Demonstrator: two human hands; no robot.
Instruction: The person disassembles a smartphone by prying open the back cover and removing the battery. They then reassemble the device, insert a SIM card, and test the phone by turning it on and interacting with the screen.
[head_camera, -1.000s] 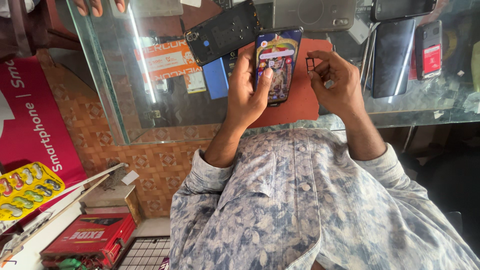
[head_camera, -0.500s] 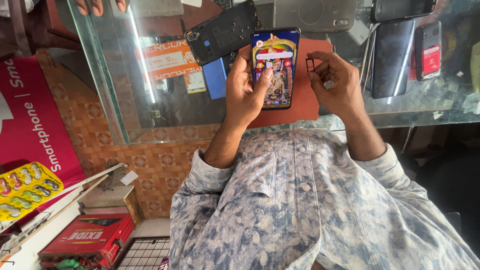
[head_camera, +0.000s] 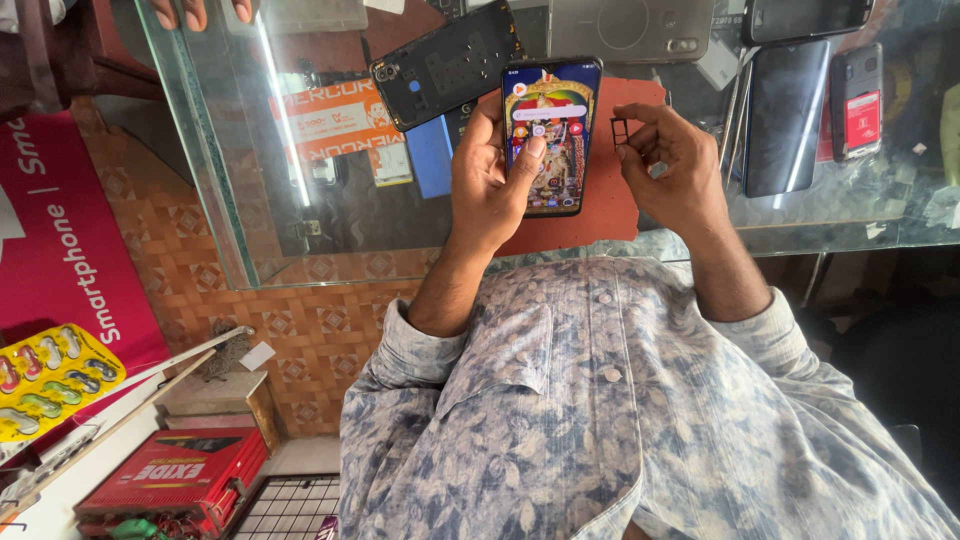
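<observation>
Bench: while the glass bench (head_camera: 300, 230) carries spare phones and a dark back cover (head_camera: 445, 65), work sits over its red mat (head_camera: 620, 190).
Progress: smartphone (head_camera: 548, 135) is lit, tray out, not yet refitted.
Left hand (head_camera: 485, 185): wrapped around the smartphone, thumb on the screen.
Right hand (head_camera: 680, 165): curled, pinching the small card tray (head_camera: 619, 131) beside it.

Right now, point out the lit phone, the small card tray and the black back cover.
lit phone (head_camera: 552, 125), head view, middle of its screen.
small card tray (head_camera: 620, 130), head view, its frame above the right hand's fingertips.
black back cover (head_camera: 445, 62), head view, centre of its inner face.
</observation>
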